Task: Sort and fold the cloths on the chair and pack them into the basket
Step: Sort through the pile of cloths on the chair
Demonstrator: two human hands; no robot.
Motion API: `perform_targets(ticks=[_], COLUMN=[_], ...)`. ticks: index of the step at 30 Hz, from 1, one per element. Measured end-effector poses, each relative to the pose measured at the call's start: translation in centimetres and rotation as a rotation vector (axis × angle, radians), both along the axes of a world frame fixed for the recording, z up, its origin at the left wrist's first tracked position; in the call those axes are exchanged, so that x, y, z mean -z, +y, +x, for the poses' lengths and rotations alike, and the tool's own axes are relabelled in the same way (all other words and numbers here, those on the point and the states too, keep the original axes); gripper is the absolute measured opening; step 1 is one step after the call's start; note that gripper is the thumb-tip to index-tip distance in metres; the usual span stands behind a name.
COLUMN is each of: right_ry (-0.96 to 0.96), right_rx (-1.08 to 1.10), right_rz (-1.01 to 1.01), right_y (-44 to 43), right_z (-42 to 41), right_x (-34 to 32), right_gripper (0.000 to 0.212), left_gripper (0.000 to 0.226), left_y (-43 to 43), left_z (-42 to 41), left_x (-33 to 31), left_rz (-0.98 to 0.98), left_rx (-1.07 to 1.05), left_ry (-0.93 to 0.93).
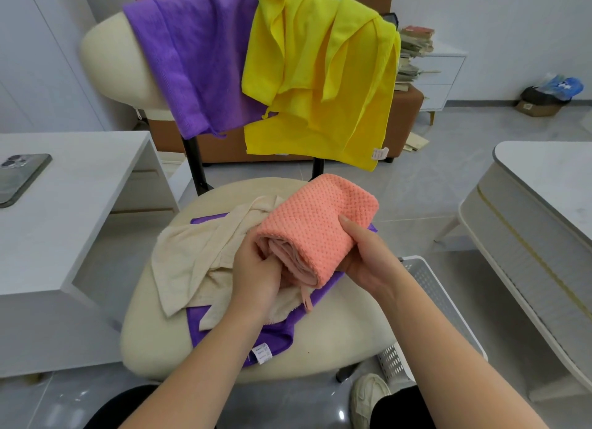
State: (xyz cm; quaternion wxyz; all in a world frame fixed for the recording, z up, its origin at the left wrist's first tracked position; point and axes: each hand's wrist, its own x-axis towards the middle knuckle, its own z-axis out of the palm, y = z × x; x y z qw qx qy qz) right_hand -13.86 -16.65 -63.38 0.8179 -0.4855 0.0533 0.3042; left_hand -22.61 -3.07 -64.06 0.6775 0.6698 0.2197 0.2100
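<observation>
A folded pink waffle cloth point(320, 223) is held above the cream chair seat point(336, 332). My left hand point(256, 274) grips its near rolled end, and my right hand point(365, 255) holds its right edge with the thumb on top. Under it lie a crumpled beige cloth point(192, 255) and a flat purple cloth point(275, 335) with a white tag. A purple towel point(198, 60) and yellow cloths point(320, 76) hang over the chair back. The white perforated basket point(429, 294) stands on the floor right of the seat, partly hidden by my right arm.
A white desk point(73, 210) with a phone point(19, 175) stands at the left. A white table point(544, 204) is at the right. A brown sofa point(403, 121) and stacked books point(413, 53) sit behind the chair. A shoe point(368, 396) rests near the basket.
</observation>
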Motion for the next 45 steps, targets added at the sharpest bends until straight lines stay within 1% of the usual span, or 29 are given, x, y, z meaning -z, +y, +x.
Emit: perform_targets(ticks=[4,7,9,12,14,18,21,24,26,28,30,32,33,34,35,37,39,40,43,45], right_ry=[-0.001,0.033,0.041,0.029,0.027,0.026,0.018,-0.002,-0.024,-0.061,-0.091,-0.132,-0.153,-0.167,-0.185,-0.239,-0.304,-0.329,-0.343,-0.328], right_rx=[-0.035,-0.049,-0.069,-0.088,-0.093,-0.081,-0.064,-0.083,-0.088,-0.095,-0.091,-0.067,-0.046,-0.017,0.017,0.077,0.115,0.123,0.102,0.085], right_rz=[0.001,0.01,0.02,0.011,0.013,0.018,0.015,-0.006,-0.003,0.005,0.017,-0.01,-0.036,-0.06,-0.083,-0.164,-0.269,-0.29,-0.203,-0.102], right_y=[0.0,-0.1,-0.2,-0.4,-0.4,-0.3,-0.2,-0.2,-0.2,-0.2,-0.1,0.0,0.1,0.1,0.2,0.3,0.6,0.7,0.7,0.3], right_z=[-0.3,-0.4,-0.4,-0.4,-0.5,-0.6,-0.8,-0.9,-0.8,-0.8,-0.8,-0.7,-0.6,-0.5,-0.5,-0.5,-0.8,-0.9,-0.9,-0.5], right_x=[0.1,0.0,-0.1,-0.1,-0.1,-0.2,-0.3,-0.3,-0.1,0.0,0.1,0.2,0.4,0.5,0.6,1.0,1.2,1.3,1.2,0.8], right_gripper=[0.012,0.011,0.016,0.022,0.022,0.016,0.01,0.009,0.01,0.012,0.013,0.013,0.012,0.011,0.012,0.013,0.016,0.021,0.047,0.046], left_gripper=[0.03,0.036,0.035,0.035,0.031,0.022,0.019,0.024,0.027,0.031,0.031,0.031,0.031,0.033,0.036,0.048,0.071,0.073,0.041,0.029], left_y=[0.5,0.5,0.6,0.6,0.3,0.2,0.8,1.0,0.8,0.6,0.7,1.0,1.3,1.5,1.7,1.7,1.1,1.0,1.7,2.7], left_z=[-0.3,-0.6,-0.8,-0.9,-1.0,-0.9,-0.6,-0.4,-0.4,-0.5,-0.5,-0.6,-0.6,-0.7,-0.7,-0.6,-0.6,-0.6,-0.2,0.0], left_x=[0.3,0.3,-0.1,-0.6,-1.0,-1.1,-0.8,-0.6,-1.0,-1.7,-2.1,-2.3,-2.2,-2.3,-2.2,-1.9,-1.5,-1.4,-1.2,-1.4], left_rz=[0.239,0.547,0.591,0.483,0.393,0.262,0.226,0.106,-0.058,-0.311,-0.52,-0.668,-0.703,-0.717,-0.689,-0.562,-0.391,-0.349,-0.272,-0.217], left_rx=[-0.07,-0.121,-0.139,-0.15,-0.162,-0.176,-0.153,-0.097,-0.066,0.001,0.082,0.136,0.17,0.205,0.239,0.283,0.239,0.183,0.046,0.044], left_ry=[-0.018,-0.025,-0.053,-0.094,-0.106,-0.109,-0.065,0.027,0.093,0.114,0.09,0.023,-0.013,-0.034,-0.037,0.0,0.062,0.078,0.081,0.067])
